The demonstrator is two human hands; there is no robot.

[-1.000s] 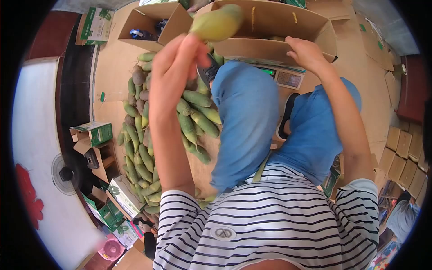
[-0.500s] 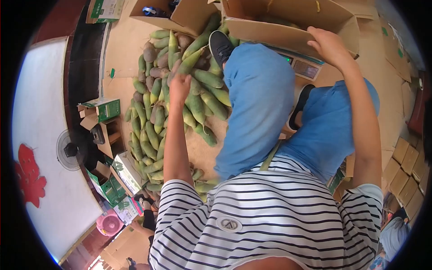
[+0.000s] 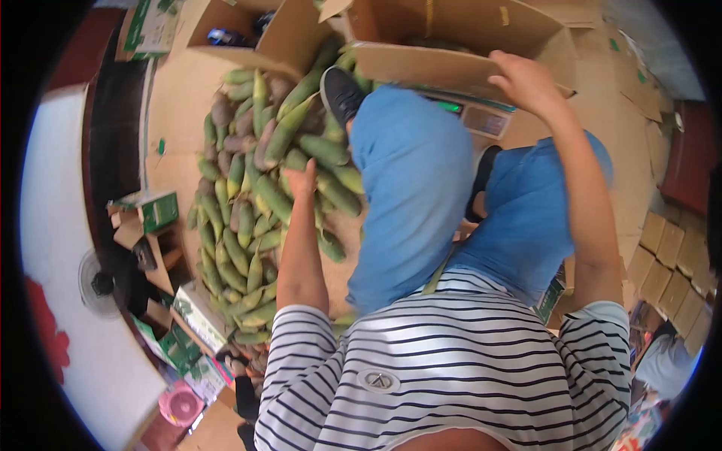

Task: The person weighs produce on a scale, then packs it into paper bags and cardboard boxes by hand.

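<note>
A large heap of green radishes [image 3: 239,218], some with purplish-brown skins among them, lies on the cardboard-covered floor at the left. My left hand [image 3: 302,179] is in the heap, its fingers closed on a green radish [image 3: 295,160] whose end shows past them. At the upper right, my right hand [image 3: 519,75] rests on the near edge of a big open cardboard box [image 3: 421,66], thumb and fingers at the rim. Under that box's near side is a scale [image 3: 485,120] with a lit green display.
A second open box [image 3: 274,45] holds dark blue items. Green-and-white cartons [image 3: 158,210] stand at the left, beside a grey fan [image 3: 100,283] and a pink fan [image 3: 181,404]. Small boxes [image 3: 669,263] are stacked at the right. Parts of other people show at the lower edges.
My left hand has moved down and toward me across the heap, onto a different radish. My right hand stays at the box edge. The whole view has shifted slightly.
</note>
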